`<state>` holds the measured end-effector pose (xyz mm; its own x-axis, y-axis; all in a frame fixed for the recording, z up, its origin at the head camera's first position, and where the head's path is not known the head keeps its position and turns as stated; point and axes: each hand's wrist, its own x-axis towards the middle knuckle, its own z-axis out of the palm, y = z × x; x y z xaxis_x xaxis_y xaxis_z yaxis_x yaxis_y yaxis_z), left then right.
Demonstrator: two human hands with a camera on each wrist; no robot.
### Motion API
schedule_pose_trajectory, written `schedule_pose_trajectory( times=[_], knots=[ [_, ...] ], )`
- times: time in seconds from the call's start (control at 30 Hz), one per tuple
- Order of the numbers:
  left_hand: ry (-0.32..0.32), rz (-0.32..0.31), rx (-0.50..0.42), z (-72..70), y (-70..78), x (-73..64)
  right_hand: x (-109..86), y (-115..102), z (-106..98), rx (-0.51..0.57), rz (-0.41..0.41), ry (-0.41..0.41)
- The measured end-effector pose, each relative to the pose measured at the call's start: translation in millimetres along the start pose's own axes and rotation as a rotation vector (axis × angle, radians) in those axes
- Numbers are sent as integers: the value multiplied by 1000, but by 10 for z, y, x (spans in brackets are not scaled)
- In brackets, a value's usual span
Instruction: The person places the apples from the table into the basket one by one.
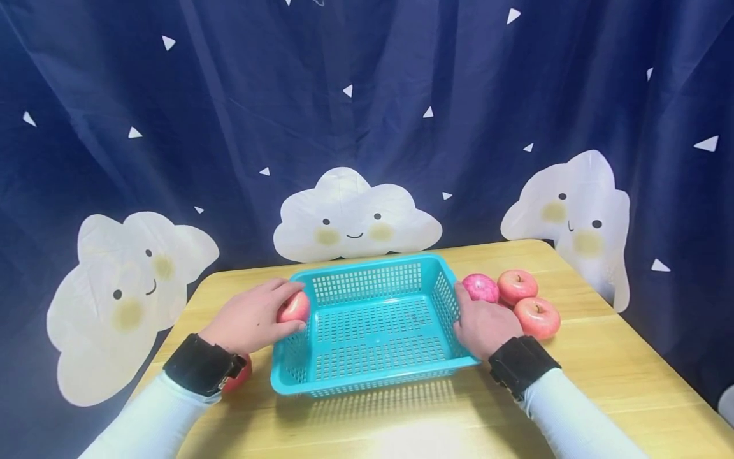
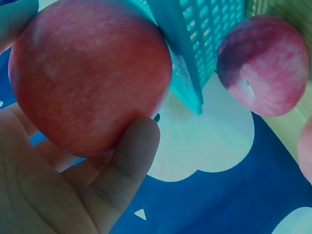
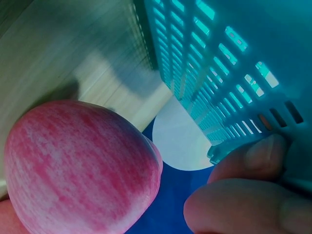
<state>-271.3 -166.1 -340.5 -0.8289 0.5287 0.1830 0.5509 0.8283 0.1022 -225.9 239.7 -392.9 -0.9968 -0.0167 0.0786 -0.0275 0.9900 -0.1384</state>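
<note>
My left hand (image 1: 252, 315) holds a red apple (image 1: 295, 308) at the left rim of a turquoise plastic basket (image 1: 375, 377). In the left wrist view the thumb (image 2: 134, 151) presses against the side of that apple. My right hand (image 1: 487, 325) grips the basket's right rim, and its fingers (image 3: 239, 207) show against the outer wall in the right wrist view. Close to this hand, outside the basket, a pink streaked apple (image 3: 83, 165) sits on the table. The basket holds nothing that I can see. Its mesh floor is visible.
Right of the basket stand a darker pink apple (image 1: 480, 289) and two paler apples, one behind (image 1: 518, 286) and one nearer (image 1: 538, 317). Another apple (image 1: 239, 374) is partly hidden under my left wrist. A blue cloud-patterned curtain (image 1: 355, 127) hangs behind the wooden table (image 1: 608, 376).
</note>
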Motion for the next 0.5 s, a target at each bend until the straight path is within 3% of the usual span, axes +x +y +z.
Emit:
schedule_pose_trajectory(
  times=[0.5],
  knots=[
    [-31,58,2,-18,142,130,4,5,7,9,6,5]
  ],
)
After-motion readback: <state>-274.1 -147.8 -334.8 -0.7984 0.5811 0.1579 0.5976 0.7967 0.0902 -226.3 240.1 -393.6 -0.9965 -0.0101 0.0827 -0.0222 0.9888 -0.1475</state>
